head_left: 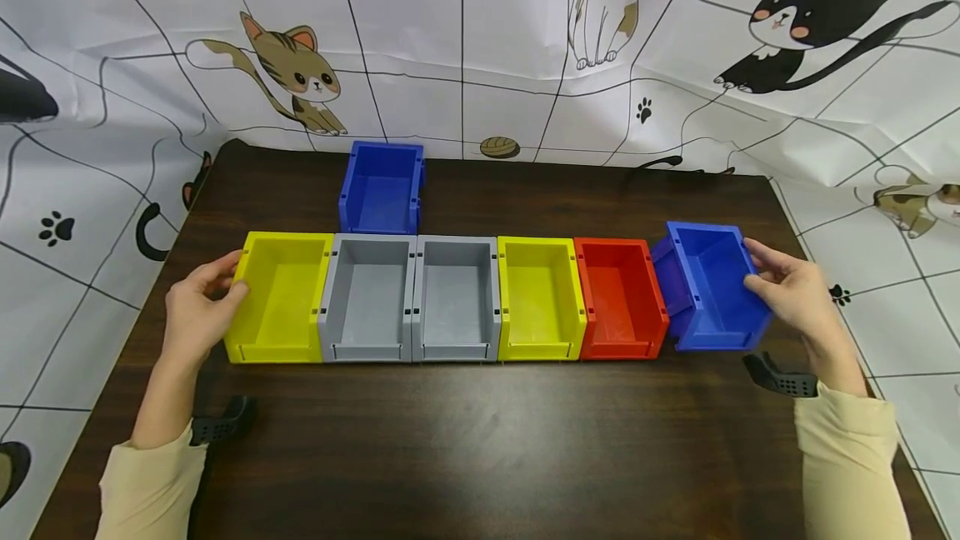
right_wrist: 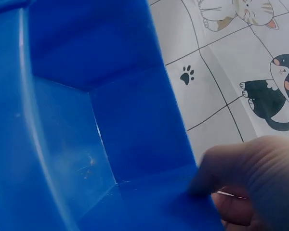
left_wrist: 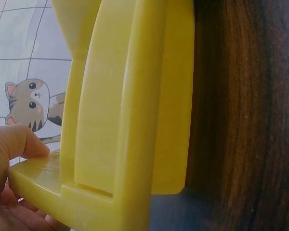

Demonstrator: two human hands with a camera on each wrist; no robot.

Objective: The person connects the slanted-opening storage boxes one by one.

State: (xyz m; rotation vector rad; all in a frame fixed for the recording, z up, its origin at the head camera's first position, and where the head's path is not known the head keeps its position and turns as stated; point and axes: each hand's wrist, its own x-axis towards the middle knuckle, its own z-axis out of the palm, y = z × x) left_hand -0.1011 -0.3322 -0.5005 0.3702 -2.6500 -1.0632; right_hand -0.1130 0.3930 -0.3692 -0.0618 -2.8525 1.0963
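Note:
In the head view my left hand pinches the left wall of a yellow storage bin at the left end of a row. The left wrist view shows the thumb inside that wall and the fingers outside. At the row's right end my right hand grips the right wall of a blue storage bin, its thumb over the rim. This blue bin stands slightly turned and tilted beside a red bin. Between the two ends sit a grey bin, another grey bin and a second yellow bin, side by side.
A second blue bin stands behind the left grey bin, near the far edge of the dark wooden table. A white sheet with cat drawings hangs behind the table and lies along its sides.

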